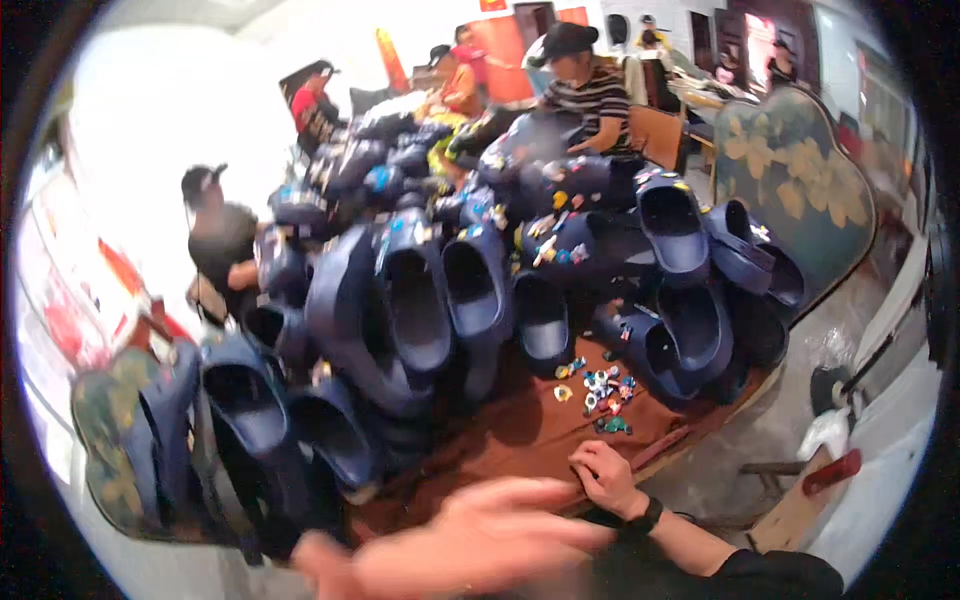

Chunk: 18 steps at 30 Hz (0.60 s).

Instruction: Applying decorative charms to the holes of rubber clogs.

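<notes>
Heap of navy clogs (470, 290): fills the frame's centre, piled on a brown table (520, 430), many studded with coloured charms.
Left hand (470, 545): bottom centre, blurred, fingers spread wide, holding nothing, over the table's near edge.
Right hand (605, 478): lower centre-right, black wristband, fingers curled narrow on the table edge; grip contents cannot be told.
Loose charms (600, 390): small cluster on the table, just above the right hand, below the clogs.
</notes>
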Available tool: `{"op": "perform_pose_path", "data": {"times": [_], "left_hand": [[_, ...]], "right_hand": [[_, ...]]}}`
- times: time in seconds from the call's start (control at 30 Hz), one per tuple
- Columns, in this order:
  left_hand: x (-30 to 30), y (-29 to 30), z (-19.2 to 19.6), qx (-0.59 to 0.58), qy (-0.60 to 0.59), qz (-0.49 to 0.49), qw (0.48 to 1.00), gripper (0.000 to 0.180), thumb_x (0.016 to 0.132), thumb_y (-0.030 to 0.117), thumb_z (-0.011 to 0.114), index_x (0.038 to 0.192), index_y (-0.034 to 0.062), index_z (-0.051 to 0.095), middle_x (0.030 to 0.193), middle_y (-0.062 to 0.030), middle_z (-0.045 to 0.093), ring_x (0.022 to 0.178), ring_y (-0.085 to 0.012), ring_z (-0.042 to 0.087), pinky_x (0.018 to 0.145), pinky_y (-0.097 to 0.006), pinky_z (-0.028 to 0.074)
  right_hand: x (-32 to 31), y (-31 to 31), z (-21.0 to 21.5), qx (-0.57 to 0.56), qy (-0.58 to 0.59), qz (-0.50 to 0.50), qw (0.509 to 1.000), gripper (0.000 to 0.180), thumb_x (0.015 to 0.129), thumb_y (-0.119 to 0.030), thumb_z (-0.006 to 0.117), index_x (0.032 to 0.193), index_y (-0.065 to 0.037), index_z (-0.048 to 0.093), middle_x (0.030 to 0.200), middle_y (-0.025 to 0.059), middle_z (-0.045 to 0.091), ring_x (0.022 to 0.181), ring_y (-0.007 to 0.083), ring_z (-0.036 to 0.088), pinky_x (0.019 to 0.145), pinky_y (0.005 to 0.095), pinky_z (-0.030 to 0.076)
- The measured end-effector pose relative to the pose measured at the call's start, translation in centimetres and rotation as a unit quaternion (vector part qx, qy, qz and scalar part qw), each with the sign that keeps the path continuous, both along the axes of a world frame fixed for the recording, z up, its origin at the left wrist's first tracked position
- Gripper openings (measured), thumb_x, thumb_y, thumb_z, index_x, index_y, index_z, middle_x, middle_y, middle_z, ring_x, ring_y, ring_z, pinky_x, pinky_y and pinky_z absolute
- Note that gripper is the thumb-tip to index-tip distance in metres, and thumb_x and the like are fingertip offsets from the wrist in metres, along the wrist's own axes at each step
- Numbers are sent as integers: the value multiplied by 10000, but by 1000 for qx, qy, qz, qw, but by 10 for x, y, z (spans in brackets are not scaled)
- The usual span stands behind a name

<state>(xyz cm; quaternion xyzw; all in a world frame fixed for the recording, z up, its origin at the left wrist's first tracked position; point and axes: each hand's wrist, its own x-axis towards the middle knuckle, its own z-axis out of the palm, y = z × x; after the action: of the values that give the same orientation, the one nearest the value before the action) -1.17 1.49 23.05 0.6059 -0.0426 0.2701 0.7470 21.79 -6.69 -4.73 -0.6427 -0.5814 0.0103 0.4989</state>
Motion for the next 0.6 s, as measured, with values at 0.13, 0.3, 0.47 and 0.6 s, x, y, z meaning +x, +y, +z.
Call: {"op": "perform_pose_path", "data": {"times": [0.13,0.3,0.47,0.6], "left_hand": [[31,-42,20,199,-256,-120,938,953,841,657,612,1264,-186,474,1260,-311,520,1236,-392,416,1083,-426,257],[55,-36,5,257,-315,-86,910,830,857,532,584,1291,-165,467,1294,-262,513,1207,-332,433,1046,-391,282],[78,-49,22,343,-378,-59,858,689,877,375,550,1324,-140,458,1337,-199,505,1171,-258,453,1000,-348,313],[75,-56,27,390,-392,6,833,593,892,250,523,1351,-119,451,1372,-149,498,1142,-199,469,963,-313,338]], "right_hand": [[-3,2,19,-4,30,-1,1000,146,841,-17,666,985,-32,680,996,144,638,892,331,644,756,378,520],[-2,4,1,-3,-19,-16,1000,144,834,-20,669,970,-59,692,975,122,653,888,314,653,744,372,528],[-9,-10,0,-34,9,-20,999,138,829,-58,693,965,-81,702,970,103,658,869,311,649,746,379,529],[-7,-11,6,-40,-7,-4,999,135,826,-49,693,959,-69,708,964,114,654,878,308,647,759,378,527]]}}
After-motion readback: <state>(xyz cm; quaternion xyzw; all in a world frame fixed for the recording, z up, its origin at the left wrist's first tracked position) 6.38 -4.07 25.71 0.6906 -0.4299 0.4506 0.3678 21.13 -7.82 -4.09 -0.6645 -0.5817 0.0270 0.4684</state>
